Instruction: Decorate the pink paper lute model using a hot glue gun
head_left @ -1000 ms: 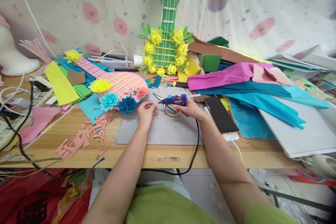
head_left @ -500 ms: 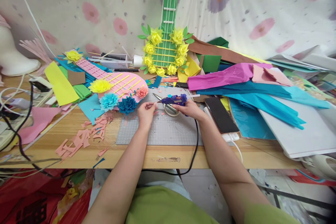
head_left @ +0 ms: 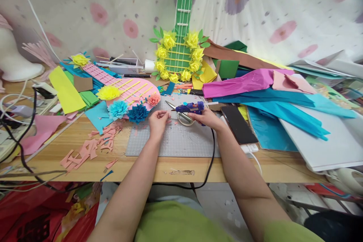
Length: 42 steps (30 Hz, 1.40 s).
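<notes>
My right hand (head_left: pixel 209 118) is wrapped round a purple-blue hot glue gun (head_left: pixel 192 108), its nozzle pointing left and a white glue stick poking out of its rear. Just left of the nozzle, my left hand (head_left: pixel 158 124) is closed in a pinch; what its fingertips hold is too small and hidden to name. Under the glue gun, scissors (head_left: pixel 186 120) lie on the grey cutting mat (head_left: pixel 176 141). Beside my left hand rests a pink paper guitar (head_left: pixel 133 87) with a dark blue flower (head_left: pixel 138 113), a light blue flower (head_left: pixel 117 110) and a coral flower (head_left: pixel 153 99) along its edge.
A green paper guitar (head_left: pixel 183 26) ringed with yellow flowers stands at the back. Coral paper scraps (head_left: pixel 82 155) litter the left. To the right lie a phone (head_left: pixel 239 124), blue and magenta crepe paper (head_left: pixel 244 82) and a white board (head_left: pixel 337 140). The gun's black cord (head_left: pixel 213 151) hangs over the edge.
The glue gun has shifted very slightly right, and a finger of my right hand reaches further along its underside. My left hand stays almost still. A dark shape has appeared at the lower right.
</notes>
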Each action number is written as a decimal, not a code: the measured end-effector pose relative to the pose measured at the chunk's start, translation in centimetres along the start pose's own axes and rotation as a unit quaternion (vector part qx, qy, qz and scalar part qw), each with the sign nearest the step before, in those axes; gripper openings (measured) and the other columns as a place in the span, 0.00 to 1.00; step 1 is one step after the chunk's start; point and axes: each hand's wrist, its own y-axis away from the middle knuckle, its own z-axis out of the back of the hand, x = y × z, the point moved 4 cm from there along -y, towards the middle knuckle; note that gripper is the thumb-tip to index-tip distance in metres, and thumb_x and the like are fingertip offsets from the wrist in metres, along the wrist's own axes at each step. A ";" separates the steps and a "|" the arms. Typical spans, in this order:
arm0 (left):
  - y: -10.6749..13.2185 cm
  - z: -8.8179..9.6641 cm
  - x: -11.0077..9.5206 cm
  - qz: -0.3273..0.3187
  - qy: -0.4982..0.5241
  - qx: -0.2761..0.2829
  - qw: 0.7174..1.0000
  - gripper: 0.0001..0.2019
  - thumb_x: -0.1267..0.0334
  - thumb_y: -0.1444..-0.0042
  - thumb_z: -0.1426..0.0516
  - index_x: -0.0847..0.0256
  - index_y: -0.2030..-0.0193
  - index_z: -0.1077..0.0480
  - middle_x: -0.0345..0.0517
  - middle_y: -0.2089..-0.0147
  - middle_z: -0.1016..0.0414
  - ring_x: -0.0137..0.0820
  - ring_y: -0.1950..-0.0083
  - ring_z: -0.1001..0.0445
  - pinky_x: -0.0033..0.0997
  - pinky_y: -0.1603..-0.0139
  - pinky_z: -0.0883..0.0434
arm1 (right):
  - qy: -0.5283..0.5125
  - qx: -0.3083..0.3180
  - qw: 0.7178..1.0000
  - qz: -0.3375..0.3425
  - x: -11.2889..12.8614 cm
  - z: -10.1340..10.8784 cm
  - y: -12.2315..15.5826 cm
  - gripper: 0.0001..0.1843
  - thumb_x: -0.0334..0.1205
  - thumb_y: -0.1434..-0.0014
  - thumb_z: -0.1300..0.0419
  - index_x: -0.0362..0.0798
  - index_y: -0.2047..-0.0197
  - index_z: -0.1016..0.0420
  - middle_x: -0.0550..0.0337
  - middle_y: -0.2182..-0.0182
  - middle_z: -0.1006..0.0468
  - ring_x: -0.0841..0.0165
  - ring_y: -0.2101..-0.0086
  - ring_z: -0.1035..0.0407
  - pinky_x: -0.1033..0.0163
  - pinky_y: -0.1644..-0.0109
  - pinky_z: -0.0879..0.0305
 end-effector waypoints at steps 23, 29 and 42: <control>0.5 0.5 -0.7 0.008 0.069 0.019 0.997 0.19 0.62 0.67 0.31 0.67 0.69 0.30 0.45 0.71 0.25 0.29 0.68 0.23 0.27 0.69 0.27 | 0.020 -0.203 0.977 -0.057 -3.8 0.8 -4.1 0.29 0.60 0.56 0.38 0.44 0.59 0.24 0.48 0.63 0.21 0.57 0.59 0.28 0.54 0.55 0.35; 0.8 0.6 -0.8 0.010 0.088 0.007 0.996 0.17 0.64 0.65 0.32 0.67 0.69 0.30 0.46 0.70 0.24 0.30 0.68 0.23 0.26 0.70 0.27 | 0.080 -0.230 0.968 -0.052 -3.0 1.2 -3.6 0.32 0.60 0.56 0.37 0.44 0.55 0.28 0.45 0.60 0.24 0.56 0.56 0.30 0.51 0.51 0.37; 2.1 -0.2 -1.1 0.049 0.160 -0.070 0.983 0.26 0.66 0.54 0.36 0.58 0.46 0.32 0.50 0.48 0.25 0.32 0.56 0.22 0.23 0.66 0.27 | -0.116 -0.141 0.981 0.070 5.1 -5.8 -0.5 0.15 0.51 0.50 0.41 0.48 0.64 0.28 0.55 0.64 0.28 0.66 0.66 0.33 0.59 0.61 0.33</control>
